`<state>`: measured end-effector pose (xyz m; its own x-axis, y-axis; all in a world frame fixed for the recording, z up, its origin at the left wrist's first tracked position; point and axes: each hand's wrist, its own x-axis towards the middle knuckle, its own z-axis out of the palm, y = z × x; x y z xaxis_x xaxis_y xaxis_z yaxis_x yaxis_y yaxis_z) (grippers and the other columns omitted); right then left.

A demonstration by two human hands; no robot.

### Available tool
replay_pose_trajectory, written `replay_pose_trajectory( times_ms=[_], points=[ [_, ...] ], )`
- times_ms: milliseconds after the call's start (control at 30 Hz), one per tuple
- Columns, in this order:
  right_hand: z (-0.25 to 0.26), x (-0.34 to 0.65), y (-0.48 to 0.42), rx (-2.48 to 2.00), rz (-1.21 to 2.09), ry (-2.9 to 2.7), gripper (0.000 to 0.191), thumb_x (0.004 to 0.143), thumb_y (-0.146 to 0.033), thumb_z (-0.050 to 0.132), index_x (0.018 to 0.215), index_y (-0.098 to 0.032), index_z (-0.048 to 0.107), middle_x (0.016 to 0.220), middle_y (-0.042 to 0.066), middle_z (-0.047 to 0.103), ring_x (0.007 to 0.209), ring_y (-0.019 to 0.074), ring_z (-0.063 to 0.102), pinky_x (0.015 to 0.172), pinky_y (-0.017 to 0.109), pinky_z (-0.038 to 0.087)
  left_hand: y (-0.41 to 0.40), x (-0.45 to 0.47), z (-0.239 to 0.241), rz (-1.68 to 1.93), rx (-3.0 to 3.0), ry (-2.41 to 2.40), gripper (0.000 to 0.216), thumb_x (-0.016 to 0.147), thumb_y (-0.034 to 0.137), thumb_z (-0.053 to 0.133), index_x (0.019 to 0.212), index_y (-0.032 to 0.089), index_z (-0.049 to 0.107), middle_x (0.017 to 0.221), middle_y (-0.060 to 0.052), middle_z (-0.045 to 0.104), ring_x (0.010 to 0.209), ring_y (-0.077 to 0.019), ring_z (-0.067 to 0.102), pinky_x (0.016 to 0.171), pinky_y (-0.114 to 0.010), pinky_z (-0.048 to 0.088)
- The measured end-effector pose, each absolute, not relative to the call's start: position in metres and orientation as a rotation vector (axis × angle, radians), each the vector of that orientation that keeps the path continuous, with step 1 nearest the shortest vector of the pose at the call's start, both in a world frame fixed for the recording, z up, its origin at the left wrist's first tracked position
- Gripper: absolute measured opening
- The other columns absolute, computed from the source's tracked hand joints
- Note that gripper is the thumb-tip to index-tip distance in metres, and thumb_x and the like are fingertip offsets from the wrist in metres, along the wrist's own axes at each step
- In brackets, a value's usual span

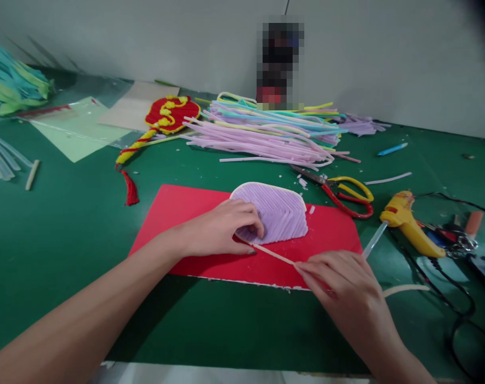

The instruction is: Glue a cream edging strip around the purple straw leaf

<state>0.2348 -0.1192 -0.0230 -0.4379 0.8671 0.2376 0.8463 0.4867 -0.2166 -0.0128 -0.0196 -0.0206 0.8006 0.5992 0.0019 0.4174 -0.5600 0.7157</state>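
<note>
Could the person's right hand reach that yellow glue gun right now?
Probably yes: the yellow plastic glue gun lies uncovered just beyond the right hand, though its fingers pinch a thin cream strip.

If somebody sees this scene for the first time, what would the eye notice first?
First comes the red sheet in the middle of the green table, with a purple ribbed piece lying on it. The left hand presses on that piece, and the right hand pinches a thin cream strip that runs to its lower edge. Behind them lies a pile of pastel strips, and a yellow glue gun lies at the right.
</note>
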Motion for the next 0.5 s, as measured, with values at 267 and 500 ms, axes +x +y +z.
replay_pose_trajectory(
  times_ms=[267, 500],
  points=[
    [-0.0241, 0.2353, -0.1191, -1.444, 0.097, -2.417, 0.021, 0.092, -0.019, 0.049, 0.085, -0.020, 0.069, 0.082, 0.002, 0.070, 0.076, 0.0168, 0.062, 0.078, 0.035, 0.039, -0.0194, -0.0126, -0.0197, 0.298, 2.252, 0.747, 0.015, 0.079, 0.025, 0.065, 0.094, 0.023, 0.063, 0.099, 0.000, 0.060, 0.097, -0.0167, 0.052, 0.087, -0.030, 0.034],
    [-0.0231, 0.2362, -0.1192, -1.426, 0.040, -2.473, 0.024, 0.093, -0.019, 0.046, 0.086, -0.021, 0.069, 0.082, 0.002, 0.070, 0.075, 0.0183, 0.060, 0.080, 0.037, 0.037, -0.0196, -0.0124, -0.0191, 0.300, 2.248, 0.755, 0.016, 0.078, 0.023, 0.066, 0.094, 0.023, 0.063, 0.099, 0.000, 0.061, 0.097, -0.0170, 0.052, 0.087, -0.030, 0.034]
  ],
)
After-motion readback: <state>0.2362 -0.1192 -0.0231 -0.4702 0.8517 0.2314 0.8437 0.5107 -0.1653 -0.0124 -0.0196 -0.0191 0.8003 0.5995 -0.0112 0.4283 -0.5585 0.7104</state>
